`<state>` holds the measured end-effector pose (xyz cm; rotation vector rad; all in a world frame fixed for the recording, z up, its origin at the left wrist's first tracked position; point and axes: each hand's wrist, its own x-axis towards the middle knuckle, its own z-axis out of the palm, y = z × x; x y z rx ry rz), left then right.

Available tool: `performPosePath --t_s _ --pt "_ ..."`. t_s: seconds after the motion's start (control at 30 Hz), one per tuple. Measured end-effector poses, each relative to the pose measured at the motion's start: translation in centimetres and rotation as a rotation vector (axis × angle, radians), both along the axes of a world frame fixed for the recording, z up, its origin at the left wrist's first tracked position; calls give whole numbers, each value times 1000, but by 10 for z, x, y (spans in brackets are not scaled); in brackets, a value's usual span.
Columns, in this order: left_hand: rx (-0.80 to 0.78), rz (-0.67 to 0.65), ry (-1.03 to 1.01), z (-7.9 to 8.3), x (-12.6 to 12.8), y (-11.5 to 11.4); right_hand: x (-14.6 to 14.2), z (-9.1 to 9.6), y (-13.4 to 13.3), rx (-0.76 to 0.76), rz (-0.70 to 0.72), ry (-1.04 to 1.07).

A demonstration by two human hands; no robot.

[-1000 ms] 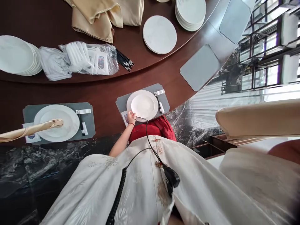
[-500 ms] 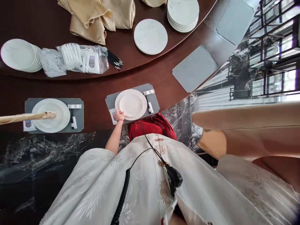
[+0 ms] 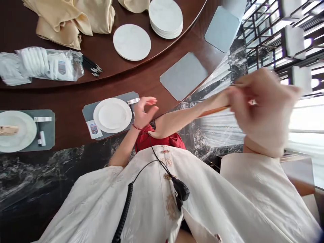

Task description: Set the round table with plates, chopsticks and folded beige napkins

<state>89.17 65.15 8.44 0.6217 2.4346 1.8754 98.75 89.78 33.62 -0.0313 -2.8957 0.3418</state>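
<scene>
My left hand (image 3: 145,113), with a red bracelet at the wrist, hangs just right of a white plate (image 3: 112,115) set on a larger white plate. Its fingers are curled apart and hold nothing. A printed card (image 3: 93,130) and a silver rest (image 3: 133,101) lie close by on a grey mat (image 3: 87,113). My right hand (image 3: 263,108) is blurred, out near the window, and pinches a thin tan rolled napkin (image 3: 214,111). Another mat (image 3: 48,135) at the far left bears a white plate (image 3: 17,131) with a tan napkin (image 3: 8,130) lying on it.
A dark wood turntable (image 3: 106,72) carries a stack of marble-look plates (image 3: 165,18), a single plate (image 3: 131,42), gold napkins (image 3: 63,20), plastic packs (image 3: 48,64) and black chopsticks (image 3: 92,65). A bare grey mat (image 3: 183,76) lies near the table edge (image 3: 174,103).
My left hand has left the plate rim and risen to its right. My right hand and forearm have swung into view across the table edge. The whole scene has shifted left.
</scene>
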Motion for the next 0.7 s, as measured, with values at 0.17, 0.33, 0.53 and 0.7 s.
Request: performPosePath --t_s 0.17,0.33,0.53,0.7 --pt "171 -134 109 108 34 102 -33 -21 -12 104 182 -134" --pt "-8 -25 140 84 0 82 -60 -25 -1 99 257 -140" --pt "-199 -44 -63 4 -92 35 -150 -17 90 22 261 -91" --pt "-49 2 -75 -26 -152 53 -247 -25 143 -208 229 -334"
